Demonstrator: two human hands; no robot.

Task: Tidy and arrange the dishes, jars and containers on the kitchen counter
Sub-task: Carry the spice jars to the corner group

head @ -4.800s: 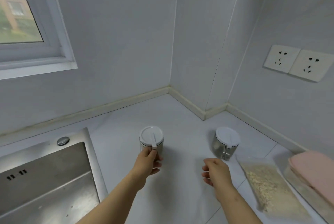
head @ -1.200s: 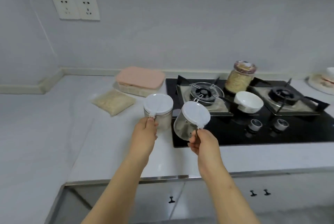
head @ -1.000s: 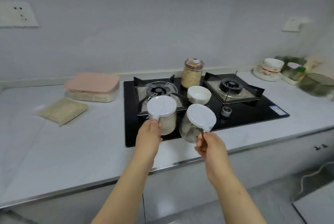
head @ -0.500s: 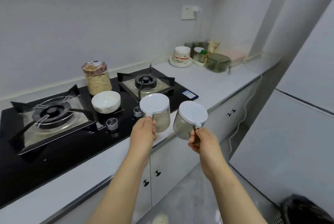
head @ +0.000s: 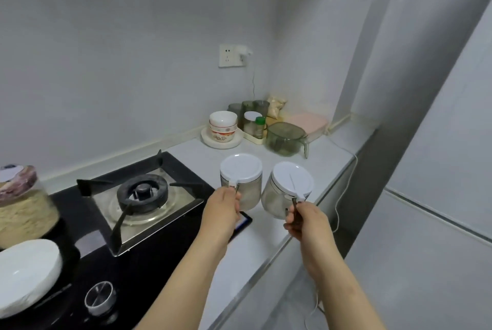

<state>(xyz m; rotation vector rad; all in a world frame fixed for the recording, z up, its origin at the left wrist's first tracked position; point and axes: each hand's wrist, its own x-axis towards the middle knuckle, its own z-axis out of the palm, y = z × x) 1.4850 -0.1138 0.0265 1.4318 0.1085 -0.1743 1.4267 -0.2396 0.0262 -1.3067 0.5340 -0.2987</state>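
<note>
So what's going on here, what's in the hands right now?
A person holds two white-lidded jars by their handles. The left hand grips the left jar, and the right hand grips the right jar, which is tilted. Both appear lifted above the counter, just right of the hob. In the far corner stand stacked bowls, a green container and a pink-lidded box. Neither jar is set down yet.

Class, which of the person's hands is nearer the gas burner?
Left. The left hand is just right of the gas burner; the right hand is farther right, beyond it.
</note>
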